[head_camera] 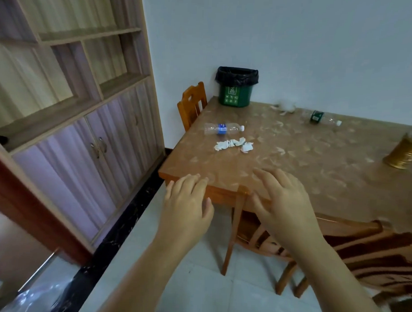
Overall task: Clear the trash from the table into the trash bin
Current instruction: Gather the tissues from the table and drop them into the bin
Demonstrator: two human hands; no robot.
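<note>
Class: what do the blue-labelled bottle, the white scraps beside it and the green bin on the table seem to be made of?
Blue-labelled bottle: clear thin plastic, since the table shows through it. White scraps: probably tissue or paper, matte and crumpled. Green bin: likely moulded plastic, smooth, with a glossy black film liner folded over its rim.

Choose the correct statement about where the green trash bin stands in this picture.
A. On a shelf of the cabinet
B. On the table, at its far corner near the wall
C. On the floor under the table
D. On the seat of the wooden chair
B. The green trash bin, lined with a black bag, stands on the table at its far corner by the wall, beyond the bottle with the blue label and the crumpled paper.
</note>
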